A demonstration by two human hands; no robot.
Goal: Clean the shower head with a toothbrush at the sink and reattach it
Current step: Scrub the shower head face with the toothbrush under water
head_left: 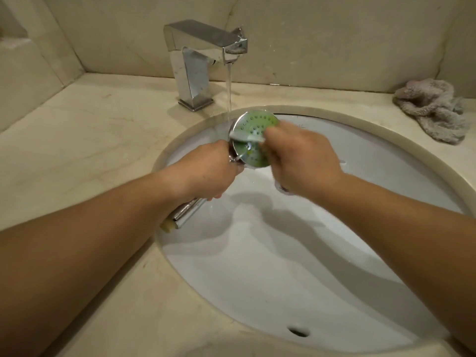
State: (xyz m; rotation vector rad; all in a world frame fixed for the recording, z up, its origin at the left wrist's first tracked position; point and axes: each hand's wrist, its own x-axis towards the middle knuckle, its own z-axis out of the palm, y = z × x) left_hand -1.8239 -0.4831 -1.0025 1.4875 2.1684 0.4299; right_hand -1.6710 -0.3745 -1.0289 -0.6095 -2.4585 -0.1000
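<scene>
Shower head point(253, 130), green face up, held over the sink point(386, 161) under the tap point(203, 47) stream. Left hand point(206, 171) wraps its chrome handle; right hand point(301, 161) grips the blurred toothbrush point(246, 136) across the face. Rigid, wet chrome is likely slippery; the handle offers the surest hold. Cloth point(432, 109) lies far right on the table point(77, 130).

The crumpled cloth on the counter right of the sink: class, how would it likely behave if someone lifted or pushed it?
The cloth lies in soft folds, so it would probably droop limply when lifted. It looks fluffy, so likely light unless damp. Pushed along the counter, it would probably bunch, not roll.
</scene>
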